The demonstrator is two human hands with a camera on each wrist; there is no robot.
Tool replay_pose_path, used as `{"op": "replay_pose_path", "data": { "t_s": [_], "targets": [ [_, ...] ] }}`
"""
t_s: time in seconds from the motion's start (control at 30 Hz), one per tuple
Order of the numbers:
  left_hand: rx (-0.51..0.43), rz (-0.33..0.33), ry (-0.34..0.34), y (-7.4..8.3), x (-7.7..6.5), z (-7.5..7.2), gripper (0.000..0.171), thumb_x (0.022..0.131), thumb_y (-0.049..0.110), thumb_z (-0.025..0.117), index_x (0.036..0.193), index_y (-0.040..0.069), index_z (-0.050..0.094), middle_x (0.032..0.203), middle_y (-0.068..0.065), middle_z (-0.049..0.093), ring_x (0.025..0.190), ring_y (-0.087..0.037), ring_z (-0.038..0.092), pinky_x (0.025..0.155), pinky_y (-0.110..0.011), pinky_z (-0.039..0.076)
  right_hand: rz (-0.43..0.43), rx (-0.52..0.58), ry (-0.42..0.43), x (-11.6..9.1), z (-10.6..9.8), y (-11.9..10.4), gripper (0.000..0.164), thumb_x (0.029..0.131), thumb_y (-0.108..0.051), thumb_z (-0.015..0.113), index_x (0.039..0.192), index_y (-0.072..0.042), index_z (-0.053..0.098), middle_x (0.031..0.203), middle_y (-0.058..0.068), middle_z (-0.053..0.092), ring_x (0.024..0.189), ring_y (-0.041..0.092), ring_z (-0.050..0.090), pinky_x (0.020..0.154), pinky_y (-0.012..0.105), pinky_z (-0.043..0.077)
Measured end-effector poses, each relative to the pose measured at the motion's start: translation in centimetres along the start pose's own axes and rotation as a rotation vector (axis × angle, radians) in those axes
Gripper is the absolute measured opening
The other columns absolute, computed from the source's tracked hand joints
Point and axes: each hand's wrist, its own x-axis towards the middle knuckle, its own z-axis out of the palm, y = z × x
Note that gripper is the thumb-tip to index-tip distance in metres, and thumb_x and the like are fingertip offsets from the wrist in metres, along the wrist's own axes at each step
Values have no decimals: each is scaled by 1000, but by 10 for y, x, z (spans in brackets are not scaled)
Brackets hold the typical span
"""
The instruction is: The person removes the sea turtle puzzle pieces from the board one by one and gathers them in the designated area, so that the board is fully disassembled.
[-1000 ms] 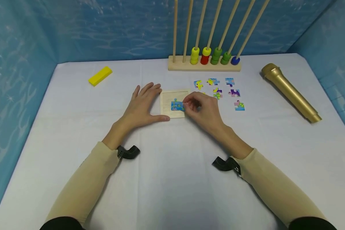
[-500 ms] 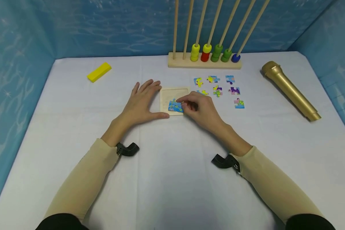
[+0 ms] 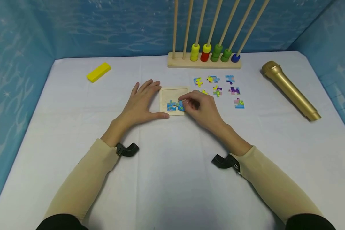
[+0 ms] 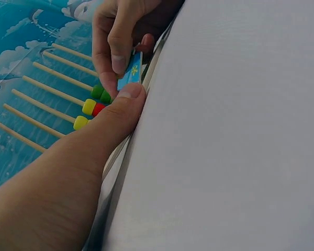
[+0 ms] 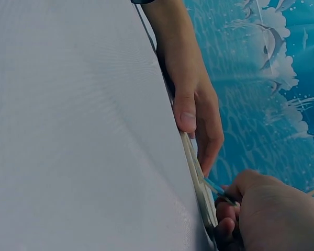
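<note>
A shallow wooden puzzle tray (image 3: 162, 99) lies in front of me. My left hand (image 3: 138, 105) rests at its left side, fingers spread and straight, with the thumb at the near left corner. One blue jigsaw piece (image 3: 171, 106) sits in the lower left of the tray. Just right of it, my right hand (image 3: 203, 107) pinches a second blue jigsaw piece (image 3: 180, 106) between thumb and finger. In the left wrist view, a blue piece (image 4: 134, 72) with a yellow flower shows tilted by the right fingertips. The right hand covers the tray's right part.
Several loose jigsaw pieces (image 3: 217, 91) lie right of the tray. Behind them stands a wooden bead rack (image 3: 204, 65) with tall rods. A gold microphone (image 3: 291, 91) lies at far right, a yellow block (image 3: 99, 72) at back left.
The piece in my right hand has shifted and turned slightly. A gap now shows between it and the left piece, which looked covered or joined before. The left hand stays at the tray.
</note>
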Motion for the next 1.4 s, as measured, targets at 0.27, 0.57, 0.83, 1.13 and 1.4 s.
{"op": "replay_pose_path", "data": {
  "t_s": [0.27,0.57,0.83,1.13,1.4],
  "targets": [
    [-2,-2,-11,4,3,2,111,78,78,75,162,15,39,174,1,30,164,-22,14,132,-55,-1,84,-14,69,-9,-12,1,16,99,-7,69,112,-9,79,93,4,70,79,15,55,69,20,44],
    [4,7,-10,2,3,0,112,78,78,75,162,15,38,174,1,29,164,-22,14,132,-54,-2,129,-89,123,-38,-40,17,14,101,-9,70,113,-7,77,100,6,72,87,13,59,74,14,45],
    [-4,-18,-12,-2,-4,-2,113,77,78,76,163,15,37,174,1,28,164,-22,14,132,-55,-2,84,-174,234,-46,-61,35,12,101,-8,70,109,-4,78,99,9,75,81,12,57,71,15,43],
    [-4,-10,-2,-2,-4,-2,111,78,77,76,163,15,38,174,1,29,164,-22,14,132,-54,-2,81,-261,334,-45,-65,39,11,98,-2,70,104,0,79,97,14,74,88,24,59,77,24,37],
    [-1,1,-7,0,-1,-1,112,78,77,76,162,14,39,173,0,30,164,-22,15,132,-55,-1,79,-300,308,-48,-66,41,13,93,-8,79,103,1,78,98,16,73,94,31,57,83,32,36]
  ]
}}
